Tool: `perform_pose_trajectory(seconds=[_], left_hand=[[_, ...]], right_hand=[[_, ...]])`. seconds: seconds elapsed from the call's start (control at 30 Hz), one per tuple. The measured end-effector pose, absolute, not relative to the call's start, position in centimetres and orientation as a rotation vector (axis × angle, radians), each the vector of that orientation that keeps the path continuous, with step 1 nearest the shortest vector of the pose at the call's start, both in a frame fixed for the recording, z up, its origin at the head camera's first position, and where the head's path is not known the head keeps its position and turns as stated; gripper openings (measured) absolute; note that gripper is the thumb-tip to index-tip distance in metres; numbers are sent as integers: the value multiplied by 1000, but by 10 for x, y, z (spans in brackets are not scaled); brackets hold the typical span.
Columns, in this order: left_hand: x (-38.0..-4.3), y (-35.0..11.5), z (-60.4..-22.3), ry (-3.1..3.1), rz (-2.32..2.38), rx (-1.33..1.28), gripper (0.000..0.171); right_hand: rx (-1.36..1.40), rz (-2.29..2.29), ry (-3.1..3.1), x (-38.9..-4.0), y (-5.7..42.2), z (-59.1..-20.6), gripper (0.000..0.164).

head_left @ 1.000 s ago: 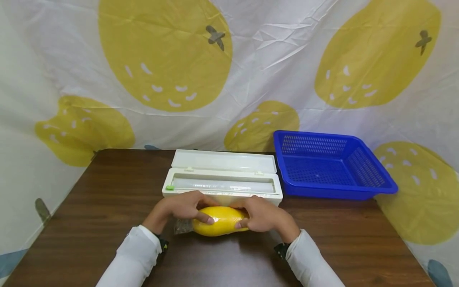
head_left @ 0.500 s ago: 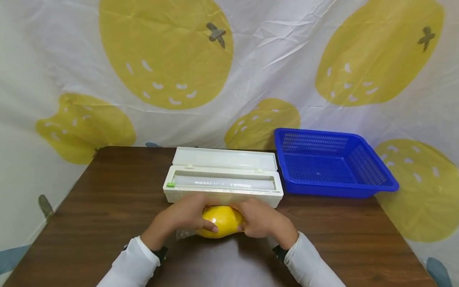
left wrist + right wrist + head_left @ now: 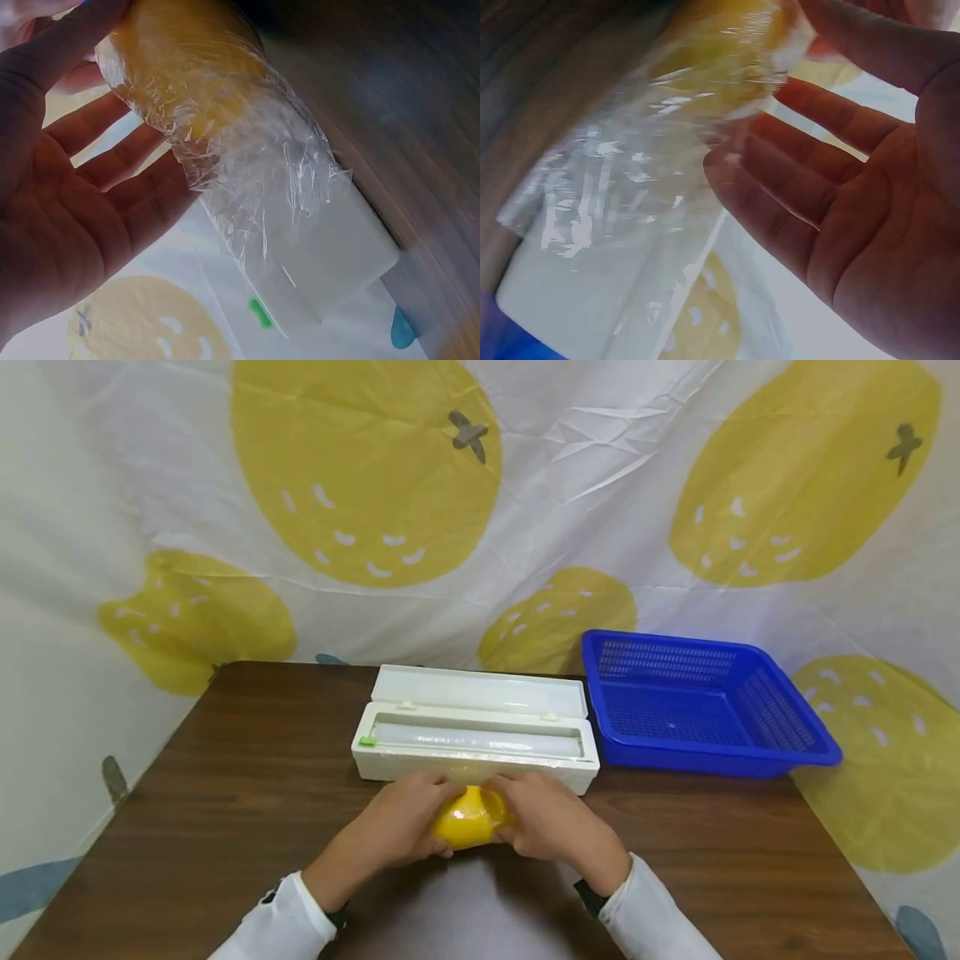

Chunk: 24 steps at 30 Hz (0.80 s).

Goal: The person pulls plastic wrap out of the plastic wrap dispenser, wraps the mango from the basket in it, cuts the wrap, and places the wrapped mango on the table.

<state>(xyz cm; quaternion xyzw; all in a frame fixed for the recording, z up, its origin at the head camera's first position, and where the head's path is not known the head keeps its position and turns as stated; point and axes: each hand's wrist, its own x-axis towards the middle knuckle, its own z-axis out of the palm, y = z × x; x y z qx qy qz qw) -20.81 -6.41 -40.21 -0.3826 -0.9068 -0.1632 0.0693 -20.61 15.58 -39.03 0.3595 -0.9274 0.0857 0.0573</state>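
A smooth, rounded yellow fruit point(image 3: 468, 817) is held over the table in front of the dispenser, its exact kind unclear. Clear cling film point(image 3: 277, 161) covers it, and loose, crumpled film extends past its ends in both wrist views. My left hand point(image 3: 401, 820) grips the fruit's left side between thumb and fingers. On the opposite side, my right hand point(image 3: 551, 820) holds it the same way. Both hands hide the fruit's ends in the head view. Just behind sits the white cling film dispenser point(image 3: 472, 767), lid raised, with a film roll point(image 3: 476, 739) inside.
A blue perforated basket point(image 3: 712, 757) stands right of the dispenser at the back of the brown wooden table point(image 3: 247, 793). A green slider point(image 3: 367, 741) sits at the dispenser's left front edge. Behind hangs a white curtain point(image 3: 540, 527) with a yellow fruit print.
My left hand has moved inward along the fruit, so the hands are closer together and less yellow shows between them. The film tail left of the fruit has gone from the head view.
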Motion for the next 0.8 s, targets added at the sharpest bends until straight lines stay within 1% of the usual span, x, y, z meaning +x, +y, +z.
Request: perform_pose_trajectory(seconds=[0.1, 0.17, 0.27, 0.4, 0.5, 0.57, 0.67, 0.8], left_hand=[[-207, -68, -400, -2715, -491, -1146, 67], [-208, -73, -396, -2691, -499, -1130, 65], [-216, -90, -386, -2645, -550, -1034, 57], [-239, -126, -382, -2622, -725, -809, 45], [-257, -152, -391, -2667, -912, -690, 43], [-266, -161, -400, -2699, -1010, -656, 42], [-274, -167, -411, -2701, -1120, -660, 37], [-281, -168, -420, -2677, -1122, -692, 28]], right_hand=[[1093, 244, -2793, -203, 153, -387, 46], [1100, 243, -2799, -202, 153, -386, 45], [1106, 247, -2818, -200, 153, -386, 43], [1100, 295, -2829, -200, 153, -382, 43], [1111, 359, -2825, -202, 150, -377, 42], [1135, 402, -2818, -206, 147, -373, 40], [1220, 457, -2778, -219, 134, -362, 34], [1323, 455, -2709, -241, 107, -342, 22]])
